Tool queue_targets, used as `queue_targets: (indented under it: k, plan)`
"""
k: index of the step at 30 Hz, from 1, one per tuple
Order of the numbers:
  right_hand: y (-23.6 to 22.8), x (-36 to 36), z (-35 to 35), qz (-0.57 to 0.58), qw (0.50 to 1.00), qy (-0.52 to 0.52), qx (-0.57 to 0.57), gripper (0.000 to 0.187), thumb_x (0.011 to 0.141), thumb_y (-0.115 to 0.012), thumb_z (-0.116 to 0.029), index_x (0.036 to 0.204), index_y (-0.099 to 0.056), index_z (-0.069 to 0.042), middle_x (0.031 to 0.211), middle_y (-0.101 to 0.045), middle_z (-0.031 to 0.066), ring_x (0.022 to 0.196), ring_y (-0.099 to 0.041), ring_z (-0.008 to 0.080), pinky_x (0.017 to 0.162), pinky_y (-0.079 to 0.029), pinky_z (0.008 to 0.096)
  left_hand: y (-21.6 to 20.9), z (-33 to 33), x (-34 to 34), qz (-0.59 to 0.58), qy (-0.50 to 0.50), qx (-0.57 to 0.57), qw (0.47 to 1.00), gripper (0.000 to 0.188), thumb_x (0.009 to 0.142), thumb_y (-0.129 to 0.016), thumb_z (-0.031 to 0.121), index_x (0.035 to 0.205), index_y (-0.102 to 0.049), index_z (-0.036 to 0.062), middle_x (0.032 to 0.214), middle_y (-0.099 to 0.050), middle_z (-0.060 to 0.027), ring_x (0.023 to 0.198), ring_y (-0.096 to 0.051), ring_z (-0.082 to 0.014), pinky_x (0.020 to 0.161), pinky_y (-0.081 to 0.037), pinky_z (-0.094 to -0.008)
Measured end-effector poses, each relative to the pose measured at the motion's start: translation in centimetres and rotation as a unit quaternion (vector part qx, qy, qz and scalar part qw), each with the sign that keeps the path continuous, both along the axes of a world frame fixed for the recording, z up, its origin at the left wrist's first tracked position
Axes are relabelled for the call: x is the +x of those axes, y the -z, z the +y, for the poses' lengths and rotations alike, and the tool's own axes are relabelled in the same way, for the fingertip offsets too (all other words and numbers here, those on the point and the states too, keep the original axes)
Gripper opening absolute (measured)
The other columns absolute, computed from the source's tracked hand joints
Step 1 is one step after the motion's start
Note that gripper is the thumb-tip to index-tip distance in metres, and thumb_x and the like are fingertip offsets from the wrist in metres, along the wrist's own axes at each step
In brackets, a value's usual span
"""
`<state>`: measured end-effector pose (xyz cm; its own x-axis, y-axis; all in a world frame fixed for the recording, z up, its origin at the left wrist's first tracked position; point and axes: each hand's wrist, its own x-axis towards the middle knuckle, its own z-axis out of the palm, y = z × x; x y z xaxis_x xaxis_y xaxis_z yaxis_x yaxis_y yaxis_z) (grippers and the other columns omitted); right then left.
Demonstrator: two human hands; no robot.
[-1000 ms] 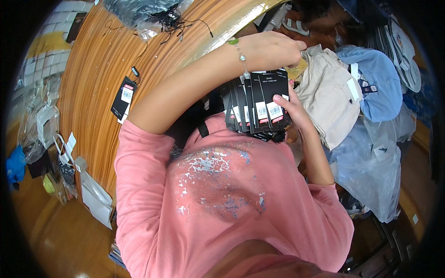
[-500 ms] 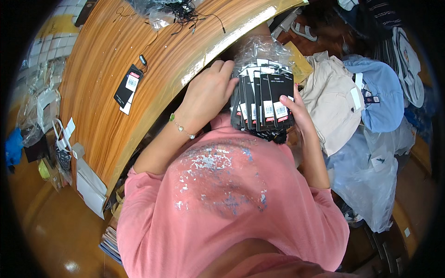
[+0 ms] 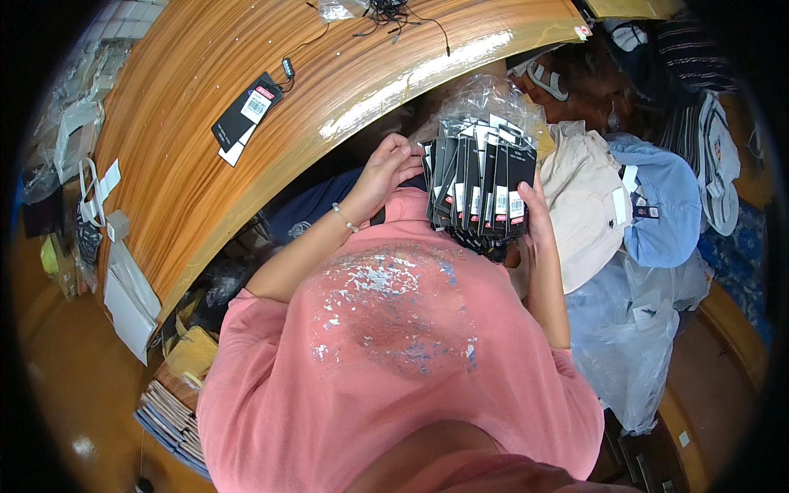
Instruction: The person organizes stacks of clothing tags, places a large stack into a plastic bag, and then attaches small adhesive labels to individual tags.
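A thick fanned bundle of black hang tags with white barcode labels and red marks is held in front of my chest. My right hand grips its right side, thumb pressed on the front tag. At the bundle's left edge is my left hand, its fingers bent together and the tips reaching the outermost tags; what they pinch, if anything, I cannot make out. Clear plastic rises behind the bundle, and black cords bunch below it. Another black hang tag with a cord lies on the wooden table.
Tangled black cords lie at the table's far edge. To the right are a beige cap, a light blue cap and clear plastic bags. White flat packets stand by the table's left end. Folded cloth is stacked lower left.
My left hand has turned and bent its fingers in at the bundle's left edge. My right hand keeps its grip. The view has shifted, showing more cloth under the table edge.
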<state>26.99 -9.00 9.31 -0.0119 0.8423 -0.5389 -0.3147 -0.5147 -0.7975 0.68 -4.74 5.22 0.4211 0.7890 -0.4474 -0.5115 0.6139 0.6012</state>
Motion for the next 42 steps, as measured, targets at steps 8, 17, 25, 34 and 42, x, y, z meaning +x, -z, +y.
queue_targets:
  k: [8,17,25,34,42]
  plan:
    - [0.8,0.2,-0.7,0.069,0.996,0.039,0.046,0.083,0.074,-0.068,-0.034,0.139,-0.024,-0.006,0.126,-0.045,0.0096,0.111,-0.049,0.0183,0.089,-0.043,0.0286,-1.7,0.6,1.2,0.043,0.007,0.154,0.987,0.010,0.094,-0.045,0.018,0.093,-0.041,0.0091,0.085,-0.045,-0.0007,0.077,-0.045,-0.0091,0.074,-0.040,-0.0242]
    - [0.4,0.1,-0.6,0.047,0.998,0.037,0.029,0.082,0.073,-0.069,-0.033,0.138,-0.026,-0.006,0.122,-0.047,0.0092,0.107,-0.051,0.0177,0.086,-0.045,0.0282,-7.3,-0.5,-0.4,0.280,0.120,0.412,0.859,0.010,0.088,-0.054,0.010,0.092,-0.049,0.0014,0.076,-0.048,-0.0033,0.067,-0.047,-0.0093,0.063,-0.041,-0.0239]
    - [-0.7,0.5,0.1,0.047,0.999,-0.020,0.011,0.088,0.068,-0.072,-0.035,0.137,-0.026,-0.006,0.123,-0.046,0.0091,0.110,-0.048,0.0186,0.089,-0.043,0.0292,-10.0,1.0,1.3,0.311,0.065,0.489,0.813,0.008,0.081,-0.060,0.004,0.088,-0.057,0.0008,0.080,-0.058,-0.0093,0.068,-0.056,-0.0162,0.058,-0.045,-0.0276]
    - [1.0,1.8,-1.2,0.043,0.999,-0.013,0.014,0.097,0.066,-0.075,-0.035,0.141,-0.020,-0.007,0.127,-0.044,0.0083,0.113,-0.046,0.0191,0.092,-0.041,0.0297,-11.6,2.9,4.6,0.344,0.094,0.625,0.695,0.014,0.076,-0.063,0.009,0.088,-0.058,0.0054,0.077,-0.059,-0.0065,0.067,-0.057,-0.0238,0.060,-0.047,-0.0326]
    - [1.0,1.9,-1.5,0.083,0.997,-0.009,-0.006,0.095,0.067,-0.074,-0.030,0.141,-0.019,-0.008,0.129,-0.042,0.0091,0.115,-0.045,0.0201,0.094,-0.040,0.0308,-14.3,3.8,5.7,0.367,0.151,0.691,0.604,0.017,0.074,-0.063,0.015,0.088,-0.057,0.0084,0.073,-0.055,-0.0047,0.066,-0.057,-0.0199,0.055,-0.047,-0.0306]
